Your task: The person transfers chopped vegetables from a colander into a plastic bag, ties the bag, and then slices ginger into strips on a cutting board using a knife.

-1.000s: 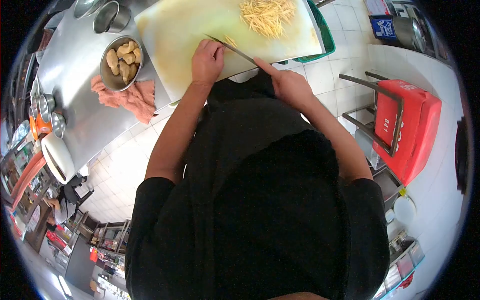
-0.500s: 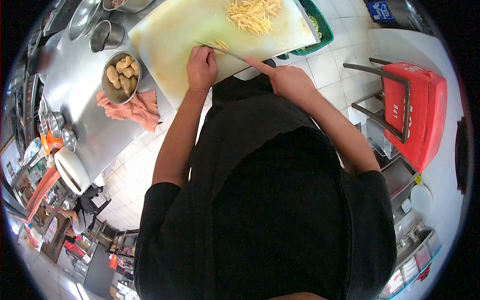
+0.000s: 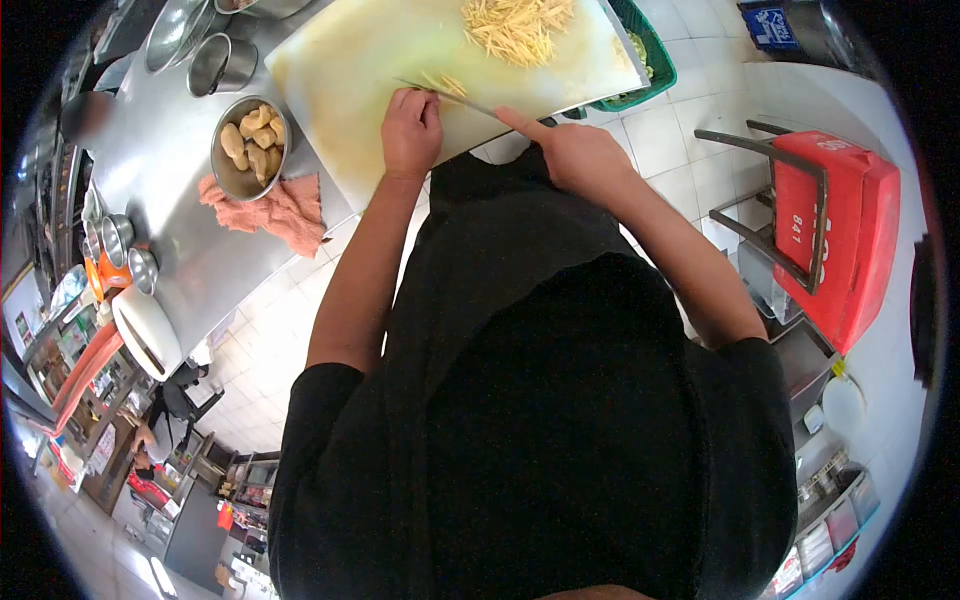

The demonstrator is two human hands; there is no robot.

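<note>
My right hand [image 3: 588, 160] grips a knife [image 3: 462, 99] by its handle, with the index finger stretched forward toward the blade. The blade lies across the near part of a white cutting board [image 3: 350, 80], its tip just past my left hand [image 3: 411, 138]. That hand is closed on the board, fingers curled beside the blade; whatever is under them is hidden. A few thin pale-yellow strips [image 3: 444, 84] lie on the blade's far side. Farther back is a larger pile of the same strips [image 3: 517, 30], which look like shredded ginger.
Left of the board, a steel bowl [image 3: 217, 160] holds several peeled, ginger-like pieces [image 3: 256, 140]. An orange cloth [image 3: 275, 213] lies by it on the steel counter [image 3: 200, 280]. Metal pots [image 3: 222, 64] stand behind. A green basket [image 3: 660, 75] is beyond the board's right edge; a red stool [image 3: 840, 230] is farther right.
The view has shifted slightly, so the scene sits a little to the right. The knife blade has moved slightly away from my left hand's fingers. Both hands keep their hold.
</note>
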